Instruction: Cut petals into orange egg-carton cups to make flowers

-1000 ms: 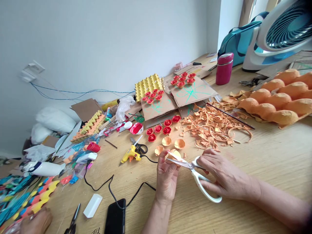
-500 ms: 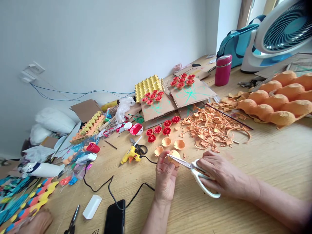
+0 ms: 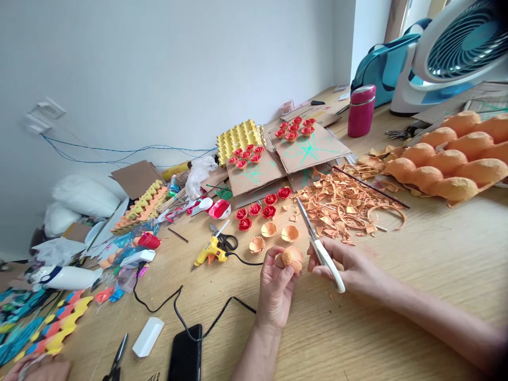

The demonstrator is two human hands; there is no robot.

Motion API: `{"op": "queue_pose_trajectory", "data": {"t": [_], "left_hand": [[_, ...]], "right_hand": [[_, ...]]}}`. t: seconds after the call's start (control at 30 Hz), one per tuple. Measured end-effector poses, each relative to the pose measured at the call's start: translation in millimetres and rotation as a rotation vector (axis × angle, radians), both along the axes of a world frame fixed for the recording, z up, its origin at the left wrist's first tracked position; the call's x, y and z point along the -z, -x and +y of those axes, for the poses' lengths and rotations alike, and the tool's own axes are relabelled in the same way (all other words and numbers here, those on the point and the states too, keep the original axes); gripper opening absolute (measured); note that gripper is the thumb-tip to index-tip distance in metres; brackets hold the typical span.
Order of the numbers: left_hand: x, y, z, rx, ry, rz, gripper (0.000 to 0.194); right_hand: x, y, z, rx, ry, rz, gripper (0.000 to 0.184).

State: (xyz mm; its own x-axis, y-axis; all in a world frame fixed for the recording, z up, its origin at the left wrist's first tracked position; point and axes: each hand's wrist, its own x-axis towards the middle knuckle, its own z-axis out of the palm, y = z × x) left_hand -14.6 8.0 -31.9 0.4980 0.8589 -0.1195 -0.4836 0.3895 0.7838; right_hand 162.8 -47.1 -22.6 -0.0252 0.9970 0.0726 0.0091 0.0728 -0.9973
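My left hand (image 3: pixel 278 288) is closed on an orange egg-carton cup (image 3: pixel 292 259), its rounded outer side facing up. My right hand (image 3: pixel 337 264) grips a pair of white-handled scissors (image 3: pixel 322 254), held up just right of the cup and apart from it, blades pointing away and looking shut. Beyond my left hand lie orange cut cups (image 3: pixel 290 233) on the wooden table (image 3: pixel 309 338), with red paper roses (image 3: pixel 269 211) behind them. A heap of orange carton scraps (image 3: pixel 337 206) spreads past my right hand.
A yellow glue gun (image 3: pixel 210 251) and dark scissors (image 3: pixel 228 241) lie left of the cups. A phone (image 3: pixel 185 354) and a white block (image 3: pixel 148 337) are near the front. An orange egg tray (image 3: pixel 452 159) sits right; another person's hand (image 3: pixel 45 369) shows lower left.
The scissors have come away from the cup and swung upright, to its right. My left hand has turned the cup and moved slightly right. The other person's hand has moved lower left.
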Motion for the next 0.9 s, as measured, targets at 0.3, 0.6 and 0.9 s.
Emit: {"op": "queue_pose_trajectory", "data": {"t": [0.3, 0.6, 0.9], "left_hand": [[-4.8, -6.8, -5.4, 0.117, -0.038, 0.069, 0.034], [0.5, -3.1, -2.6, 0.161, 0.059, -0.006, 0.032], [4.2, -0.6, -0.9, 0.149, 0.058, 0.069, 0.028]], "right_hand": [[6.1, 5.3, 3.7, 0.019, 0.021, 0.26, 0.045], [8.1, 8.9, 2.8, -0.016, 0.092, 0.281, 0.045], [10.7, 8.7, 2.5, 0.015, 0.068, 0.187, 0.04]]}}
